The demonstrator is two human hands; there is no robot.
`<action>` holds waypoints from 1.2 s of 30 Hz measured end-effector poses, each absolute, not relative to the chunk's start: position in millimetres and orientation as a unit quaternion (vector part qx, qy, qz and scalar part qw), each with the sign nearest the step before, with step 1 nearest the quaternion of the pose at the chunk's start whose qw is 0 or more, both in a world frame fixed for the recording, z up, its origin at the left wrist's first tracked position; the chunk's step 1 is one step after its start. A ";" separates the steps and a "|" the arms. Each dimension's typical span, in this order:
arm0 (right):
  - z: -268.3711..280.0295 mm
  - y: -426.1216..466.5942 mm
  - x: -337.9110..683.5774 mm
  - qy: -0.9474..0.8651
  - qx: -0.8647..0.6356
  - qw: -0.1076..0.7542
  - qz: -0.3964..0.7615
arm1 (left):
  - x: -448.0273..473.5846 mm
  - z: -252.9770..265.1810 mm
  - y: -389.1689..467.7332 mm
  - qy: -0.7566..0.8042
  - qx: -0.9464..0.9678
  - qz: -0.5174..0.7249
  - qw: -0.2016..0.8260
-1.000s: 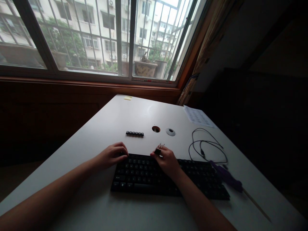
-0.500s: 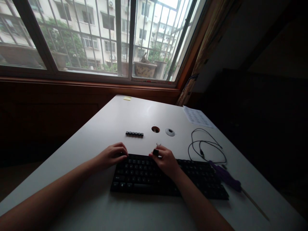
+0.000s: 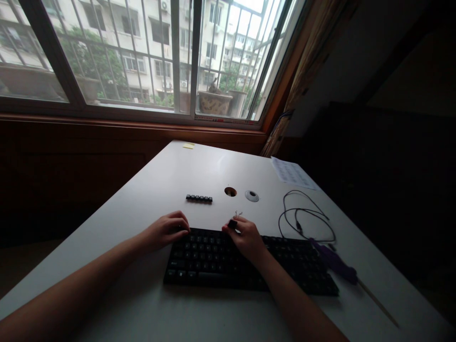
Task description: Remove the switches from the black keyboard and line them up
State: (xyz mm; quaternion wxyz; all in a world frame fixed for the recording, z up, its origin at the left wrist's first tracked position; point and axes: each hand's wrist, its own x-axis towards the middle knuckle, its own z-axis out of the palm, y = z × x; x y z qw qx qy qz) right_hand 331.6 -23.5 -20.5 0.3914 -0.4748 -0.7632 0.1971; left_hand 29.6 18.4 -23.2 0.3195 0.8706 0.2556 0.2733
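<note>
Head view: right hand (image 3: 245, 235), partly covering the keyboard (image 3: 206, 259), pinches a dark block (image 3: 232, 224); whether the left hand (image 3: 171, 230) grips is unclear.

Yellow note (image 3: 188, 146) nr far L corner, wht desk (image 3: 149, 190); printed sheet (image 3: 294, 172) far R. Round hole (image 3: 230, 192) mid-desk, gray cover (image 3: 252, 195) just R. Window (image 3: 183, 61) behind, curtain (image 3: 285, 121) to R.

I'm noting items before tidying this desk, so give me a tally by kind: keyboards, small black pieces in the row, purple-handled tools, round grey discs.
Keyboard: 1
Small black pieces in the row: 6
Purple-handled tool: 1
Round grey disc: 1
Total: 9, leaving out the black item in the right hand.
</note>
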 end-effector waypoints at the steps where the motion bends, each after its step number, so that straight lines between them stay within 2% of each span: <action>1: -20.7 -22.9 332.0 -0.761 -0.474 0.394 0.200 | 29.6 -23.2 18.4 0.255 0.871 0.274 0.319; 19: -17.1 -20.2 333.2 -0.766 -0.477 0.381 0.201 | 29.9 -24.6 19.1 0.255 0.872 0.272 0.318; 27: -17.3 -26.8 325.2 -0.824 -0.467 0.307 0.092 | 29.9 -22.1 18.0 0.260 0.872 0.266 0.318; 36: -23.1 -24.6 332.8 -0.782 -0.474 0.372 0.155 | 29.7 -21.2 18.0 0.252 0.874 0.267 0.317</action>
